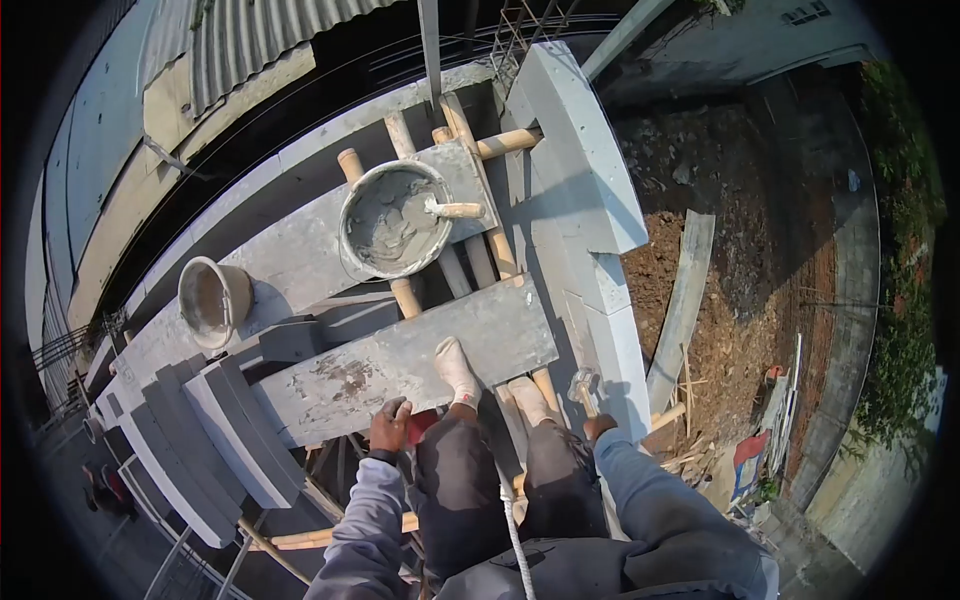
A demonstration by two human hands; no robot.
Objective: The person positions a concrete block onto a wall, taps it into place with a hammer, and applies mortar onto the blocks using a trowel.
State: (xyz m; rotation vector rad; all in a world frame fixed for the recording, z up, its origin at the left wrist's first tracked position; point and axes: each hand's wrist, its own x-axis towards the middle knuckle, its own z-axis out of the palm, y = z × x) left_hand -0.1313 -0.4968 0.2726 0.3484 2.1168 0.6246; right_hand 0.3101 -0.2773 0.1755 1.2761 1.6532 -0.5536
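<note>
My right hand (600, 428) is closed around the handle of a metal-headed tool (584, 388), beside the pale block wall (618, 345). My left hand (389, 426) is near my left knee, its fingers bent; a red object (421, 425) shows right beside it, and whether the hand grips it is unclear. Ahead, a round bucket (352, 262) holds wet grey mortar (392, 222), with a trowel's wooden handle (460, 210) sticking out over its rim. My feet in light socks rest on and beside a grey plank (400, 375).
A smaller bucket (236, 295) stands at the left. Several grey blocks (185, 455) are stacked at the lower left. Bamboo poles (508, 143) run under the planks. Beyond the wall on the right, the ground (665, 260) lies far below. A white rope (515, 535) hangs at my waist.
</note>
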